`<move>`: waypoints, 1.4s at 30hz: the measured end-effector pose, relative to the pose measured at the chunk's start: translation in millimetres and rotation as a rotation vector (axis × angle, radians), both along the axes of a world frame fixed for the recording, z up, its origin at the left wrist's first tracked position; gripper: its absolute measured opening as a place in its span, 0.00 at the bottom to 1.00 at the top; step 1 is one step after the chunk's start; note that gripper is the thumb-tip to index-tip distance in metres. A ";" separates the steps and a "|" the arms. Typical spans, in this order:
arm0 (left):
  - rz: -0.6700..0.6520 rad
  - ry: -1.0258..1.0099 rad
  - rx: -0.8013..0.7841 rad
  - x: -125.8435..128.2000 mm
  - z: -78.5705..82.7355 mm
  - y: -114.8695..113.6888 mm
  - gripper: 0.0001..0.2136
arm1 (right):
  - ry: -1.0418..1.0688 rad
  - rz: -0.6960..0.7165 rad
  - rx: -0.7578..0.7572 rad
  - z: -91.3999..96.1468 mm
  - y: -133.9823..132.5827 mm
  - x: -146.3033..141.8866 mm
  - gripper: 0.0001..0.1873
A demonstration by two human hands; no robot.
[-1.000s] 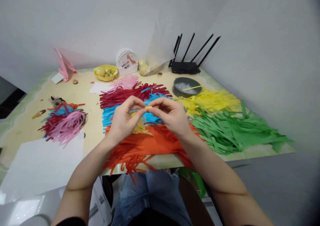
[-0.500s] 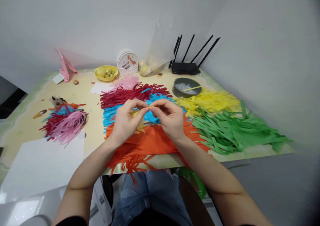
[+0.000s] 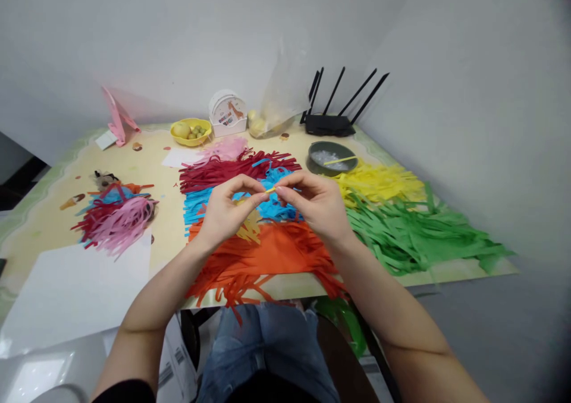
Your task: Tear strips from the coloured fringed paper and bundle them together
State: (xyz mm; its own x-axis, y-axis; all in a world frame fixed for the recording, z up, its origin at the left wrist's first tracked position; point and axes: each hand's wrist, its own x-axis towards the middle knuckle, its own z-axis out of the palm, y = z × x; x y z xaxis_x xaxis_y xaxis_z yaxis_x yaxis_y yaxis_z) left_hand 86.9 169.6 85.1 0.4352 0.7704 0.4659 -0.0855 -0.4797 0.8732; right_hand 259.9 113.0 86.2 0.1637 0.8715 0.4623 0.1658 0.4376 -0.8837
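**As two pinches meet on it, the yellow strip lies crosswise between them**

While the left hand presses thumb and forefinger together on one end of the yellow strip, the right hand does the same on the other end. Only a short stretch shows in the gap. Its long axis runs from hand to hand, tipped slightly up toward the right. Neither hand is nearer, since each fingertip pair touches its own end, and the other fingers curl loosely behind. The strip is held in the air above the blue strips, with the orange strips nearer the table edge. A mustard fold shows under the left hand; whether it belongs to the same strip I cannot tell
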 end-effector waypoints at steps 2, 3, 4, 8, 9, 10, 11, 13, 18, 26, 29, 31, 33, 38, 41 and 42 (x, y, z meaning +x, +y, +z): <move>-0.025 0.022 0.000 0.3 2.2 -2.2 0.09 | -0.053 -0.009 0.015 0.7 -2.8 -1.6 0.08; -0.025 0.033 0.002 0.4 3.2 -3.8 0.09 | -0.082 -0.018 0.022 0.9 -4.6 -3.2 0.07; -0.018 0.039 0.005 0.2 4.0 -5.6 0.09 | -0.110 -0.029 0.028 1.1 -6.6 -5.1 0.06; 0.001 0.038 -0.040 -4.8 4.5 -13.3 0.09 | -0.155 -0.095 0.066 2.7 -14.6 -10.4 0.06; -0.003 0.033 -0.068 -7.2 3.9 -14.7 0.09 | -0.146 -0.108 0.077 3.4 -16.3 -10.7 0.06; -0.010 0.026 -0.098 -9.8 3.1 -15.9 0.09 | -0.133 -0.119 0.087 4.1 -17.8 -10.9 0.06; -0.019 0.020 -0.127 -12.3 2.3 -17.2 0.10 | -0.119 -0.127 0.095 4.9 -19.0 -11.2 0.07; -0.035 0.006 -0.173 -16.4 1.0 -21.3 0.11 | -0.095 -0.138 0.102 6.1 -21.2 -13.3 0.08; -0.016 -0.016 -0.219 -21.7 -6.5 -46.3 0.12 | -0.020 -0.126 0.076 2.0 -31.2 -29.1 0.10; 0.667 0.362 0.014 -204.1 -34.3 -35.5 0.22 | -0.064 -0.092 -0.160 -34.9 -80.8 15.7 0.08; 1.062 0.553 0.269 -284.6 -18.0 -19.0 0.19 | -0.039 -0.159 -0.248 -47.0 -88.2 32.9 0.06; 1.055 0.645 0.308 -298.1 -9.8 -0.4 0.13 | -0.022 -0.153 -0.258 -50.9 -86.2 30.3 0.06; 0.937 0.772 0.314 -281.7 -12.8 23.7 0.07 | -0.034 -0.099 -0.236 -52.9 -81.2 20.4 0.09; 0.638 1.062 0.263 -219.4 -58.7 72.4 0.08 | -0.214 0.046 -0.211 -59.0 -80.6 8.3 0.12; 0.624 1.194 0.231 -222.9 -79.7 70.0 0.08 | -0.305 -0.025 -0.277 -65.2 -91.0 21.7 0.12; 0.636 1.225 0.230 -230.0 -82.1 64.9 0.08 | -0.307 -0.055 -0.312 -67.4 -94.2 27.0 0.12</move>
